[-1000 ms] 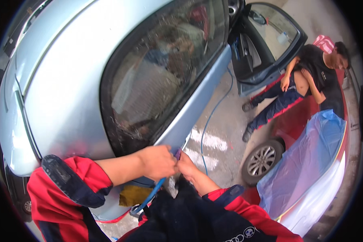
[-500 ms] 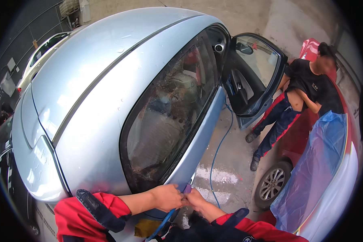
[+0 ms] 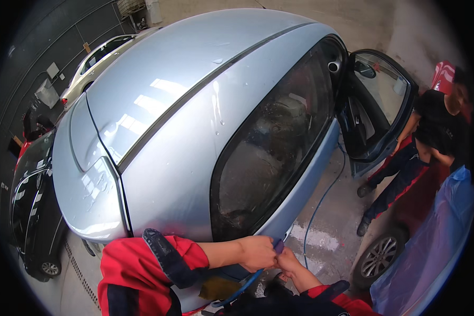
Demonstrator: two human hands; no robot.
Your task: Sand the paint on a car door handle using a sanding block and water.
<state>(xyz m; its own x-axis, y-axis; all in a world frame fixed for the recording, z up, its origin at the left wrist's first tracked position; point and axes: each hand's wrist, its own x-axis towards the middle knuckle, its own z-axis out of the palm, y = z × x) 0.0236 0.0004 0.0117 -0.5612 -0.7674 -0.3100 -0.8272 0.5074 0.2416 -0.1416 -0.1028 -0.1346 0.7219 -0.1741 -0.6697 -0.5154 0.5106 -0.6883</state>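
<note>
My left hand point(image 3: 257, 252) and my right hand point(image 3: 290, 262) meet low in the view, close beside the silver-blue car point(image 3: 168, 195). Both are closed, fingers bent around a small purple piece point(image 3: 279, 246) that shows between them. What kind of thing it is, I cannot make out. From under my left hand a blue hose point(image 3: 243, 287) runs down toward the lower edge. The car's dark side window point(image 3: 268, 158) lies just beyond my hands, and water drops dot the roof.
The car's front door point(image 3: 376, 113) stands ajar at the right. Behind it a person in a black shirt point(image 3: 437, 121) stands beside a dark red car with blue plastic film point(image 3: 432, 247). Another blue hose stretch point(image 3: 316, 210) crosses the floor. A black car point(image 3: 34, 210) is parked at left.
The whole scene has shifted rightward in the view, showing more of the black car at left. My hands stay together around the purple piece. The other person's head has turned.
</note>
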